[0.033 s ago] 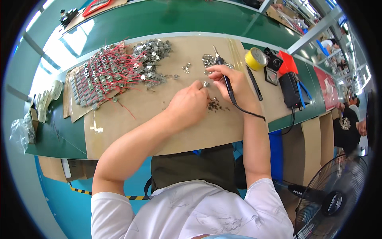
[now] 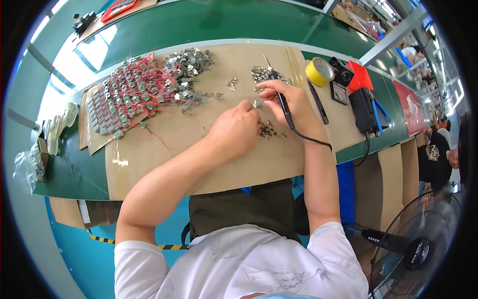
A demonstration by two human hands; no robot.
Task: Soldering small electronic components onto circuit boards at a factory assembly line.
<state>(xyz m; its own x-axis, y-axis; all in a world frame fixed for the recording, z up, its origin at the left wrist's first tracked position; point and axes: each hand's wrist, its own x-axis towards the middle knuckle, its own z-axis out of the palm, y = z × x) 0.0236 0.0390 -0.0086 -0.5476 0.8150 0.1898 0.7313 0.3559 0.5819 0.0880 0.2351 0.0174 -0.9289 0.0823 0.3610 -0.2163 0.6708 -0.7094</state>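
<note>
My right hand (image 2: pixel 297 106) holds a soldering iron (image 2: pixel 285 104) with a dark handle, its metal tip pointing away from me. Its thumb and fingertips come close to a small shiny metal piece (image 2: pixel 257 104) between the two hands. On the other side of that piece is my left hand (image 2: pixel 235 127), fingers curled into a pinch. What they grip is hidden. Small dark parts (image 2: pixel 269 131) are scattered beside the left fingertips. Beyond the right hand lies a pile of shiny metal parts (image 2: pixel 261 74), with a smaller cluster (image 2: pixel 232 83) to its left.
Brown board (image 2: pixel 164 164) covers the green bench. At left are rows of small parts with red wires (image 2: pixel 124 94) and a heap of grey metal pieces (image 2: pixel 191 65). A yellow tape roll (image 2: pixel 320 71), black pen-like tool (image 2: pixel 318 102) and black box (image 2: pixel 363 112) stand right. A fan (image 2: pixel 417 253) is lower right.
</note>
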